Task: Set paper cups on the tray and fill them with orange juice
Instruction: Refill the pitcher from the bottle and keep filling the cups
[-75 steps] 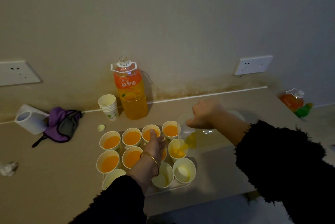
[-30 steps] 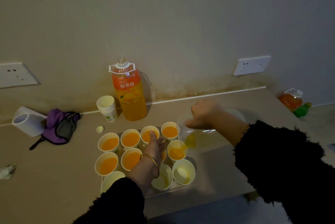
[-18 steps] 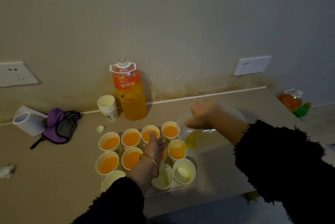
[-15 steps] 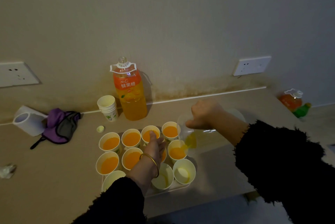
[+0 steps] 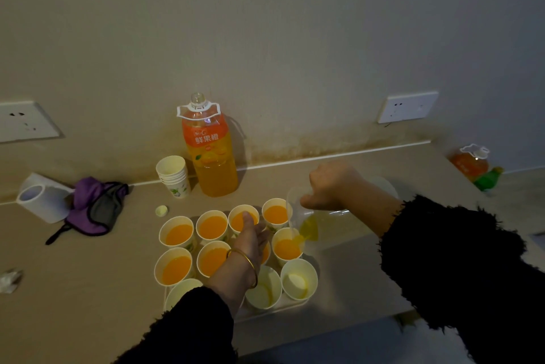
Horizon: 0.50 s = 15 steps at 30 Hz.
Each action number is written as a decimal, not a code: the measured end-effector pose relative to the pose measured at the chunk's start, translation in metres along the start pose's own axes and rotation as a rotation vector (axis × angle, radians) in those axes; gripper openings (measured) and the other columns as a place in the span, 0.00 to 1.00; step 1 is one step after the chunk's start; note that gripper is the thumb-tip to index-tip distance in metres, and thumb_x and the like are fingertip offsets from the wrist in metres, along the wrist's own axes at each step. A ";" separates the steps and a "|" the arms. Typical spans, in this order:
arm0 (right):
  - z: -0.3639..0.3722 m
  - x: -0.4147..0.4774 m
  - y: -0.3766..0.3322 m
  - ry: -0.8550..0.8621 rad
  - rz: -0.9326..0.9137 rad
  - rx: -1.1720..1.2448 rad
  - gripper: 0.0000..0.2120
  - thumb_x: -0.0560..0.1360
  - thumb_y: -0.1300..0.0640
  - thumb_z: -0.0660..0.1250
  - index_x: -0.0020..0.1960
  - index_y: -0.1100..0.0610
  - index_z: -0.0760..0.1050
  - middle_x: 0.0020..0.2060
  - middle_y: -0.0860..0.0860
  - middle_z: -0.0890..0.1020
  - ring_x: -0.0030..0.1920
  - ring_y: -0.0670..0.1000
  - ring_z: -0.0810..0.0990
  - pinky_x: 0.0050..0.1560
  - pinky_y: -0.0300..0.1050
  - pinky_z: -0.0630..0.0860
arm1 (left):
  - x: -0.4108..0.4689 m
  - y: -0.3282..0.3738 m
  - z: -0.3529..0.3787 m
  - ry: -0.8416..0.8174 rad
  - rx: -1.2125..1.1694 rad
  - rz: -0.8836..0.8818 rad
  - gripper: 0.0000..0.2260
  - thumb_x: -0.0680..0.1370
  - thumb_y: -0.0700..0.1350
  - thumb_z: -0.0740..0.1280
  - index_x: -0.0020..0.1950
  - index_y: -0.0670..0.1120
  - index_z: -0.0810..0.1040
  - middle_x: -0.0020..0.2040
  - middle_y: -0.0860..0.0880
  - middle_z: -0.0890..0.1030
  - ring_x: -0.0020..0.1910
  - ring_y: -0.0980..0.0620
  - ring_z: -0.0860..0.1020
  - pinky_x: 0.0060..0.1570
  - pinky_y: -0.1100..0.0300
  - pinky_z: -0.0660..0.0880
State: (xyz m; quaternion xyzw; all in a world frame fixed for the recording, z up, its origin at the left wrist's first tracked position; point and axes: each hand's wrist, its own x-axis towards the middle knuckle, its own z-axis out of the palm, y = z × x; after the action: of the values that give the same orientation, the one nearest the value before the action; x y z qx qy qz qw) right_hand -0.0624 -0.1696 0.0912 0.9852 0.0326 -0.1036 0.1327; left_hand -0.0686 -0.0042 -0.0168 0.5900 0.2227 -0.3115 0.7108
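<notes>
The right hand [image 5: 330, 186] has its fingers [image 5: 309, 201] curled round the rim of a clear jug [image 5: 309, 226], tilted so that juice runs into a cup [image 5: 287, 247] just below them. The left hand [image 5: 250, 241] lies over the middle of the tray [image 5: 295, 303], fingers [image 5: 247, 219] straight and pressed together, tips over a filled cup. Two near-empty cups [image 5: 298, 282] stand nearer than those fingers. The bottle [image 5: 211, 157] stands beyond them on the desk [image 5: 73, 290].

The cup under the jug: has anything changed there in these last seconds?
That cup has filled higher as the right hand keeps the clear jug tilted over it. The left hand stays over the filled cups; nothing else moved.
</notes>
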 end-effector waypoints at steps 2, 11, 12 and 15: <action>0.000 0.000 0.000 0.003 -0.004 -0.002 0.28 0.75 0.36 0.55 0.56 0.57 0.77 0.50 0.54 0.79 0.50 0.54 0.76 0.44 0.42 0.68 | 0.001 0.000 0.000 0.007 0.006 0.001 0.32 0.80 0.62 0.44 0.71 0.41 0.67 0.70 0.41 0.70 0.71 0.45 0.65 0.71 0.51 0.56; -0.003 0.000 -0.001 0.008 -0.007 -0.003 0.27 0.75 0.37 0.55 0.55 0.58 0.77 0.48 0.53 0.78 0.48 0.54 0.75 0.43 0.42 0.67 | 0.000 0.001 0.000 0.003 0.001 -0.001 0.32 0.80 0.62 0.44 0.71 0.41 0.68 0.70 0.41 0.70 0.71 0.45 0.65 0.70 0.51 0.57; -0.003 0.001 -0.001 0.009 -0.010 -0.004 0.26 0.75 0.37 0.55 0.55 0.57 0.77 0.50 0.54 0.79 0.50 0.54 0.76 0.43 0.42 0.67 | -0.001 0.001 0.001 0.001 -0.003 0.000 0.32 0.80 0.62 0.44 0.71 0.41 0.68 0.70 0.41 0.70 0.71 0.45 0.65 0.70 0.52 0.57; -0.003 0.002 -0.003 0.006 -0.016 -0.008 0.26 0.74 0.37 0.55 0.55 0.57 0.77 0.51 0.54 0.79 0.51 0.54 0.77 0.44 0.42 0.68 | -0.001 0.001 0.001 -0.002 -0.005 0.005 0.31 0.80 0.61 0.44 0.70 0.40 0.68 0.70 0.40 0.69 0.71 0.45 0.65 0.70 0.52 0.56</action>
State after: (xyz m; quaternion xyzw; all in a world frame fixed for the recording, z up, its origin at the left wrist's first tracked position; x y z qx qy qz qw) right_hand -0.0597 -0.1660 0.0924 0.9846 0.0412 -0.1017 0.1358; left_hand -0.0685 -0.0049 -0.0148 0.5886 0.2210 -0.3099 0.7132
